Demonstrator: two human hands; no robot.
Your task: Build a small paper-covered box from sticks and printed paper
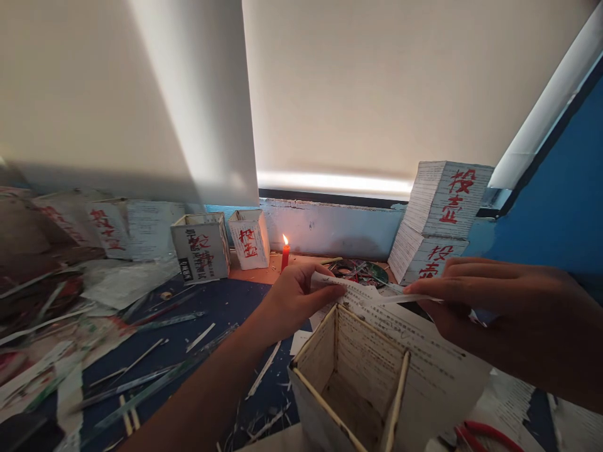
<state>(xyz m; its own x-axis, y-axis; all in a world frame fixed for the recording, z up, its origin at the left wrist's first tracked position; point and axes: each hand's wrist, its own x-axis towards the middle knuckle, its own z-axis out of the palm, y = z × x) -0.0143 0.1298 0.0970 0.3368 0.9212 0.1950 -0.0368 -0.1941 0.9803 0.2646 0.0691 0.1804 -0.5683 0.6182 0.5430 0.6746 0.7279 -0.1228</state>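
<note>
My left hand point(301, 295) pinches the top edge of a printed paper sheet point(433, 351) between thumb and fingers. A narrow white strip point(400, 299) lies along that edge, and the closed fingers of my right hand point(471, 301) grip its right end. Whether the strip is still joined to the sheet, I cannot tell. In front of me an open-topped paper box point(348, 383), framed with thin sticks, stands against the sheet, which sticks out behind and to its right. My palms and some fingertips are hidden.
Behind my left hand burns a red candle point(285, 256). Paper boxes with red characters stand at the left, such as a small one point(249, 242), and a stack point(443, 207) rises at the right. Red-handled scissors or pliers point(490, 434) lie lower right. Sticks and paper scraps point(136, 361) litter the left.
</note>
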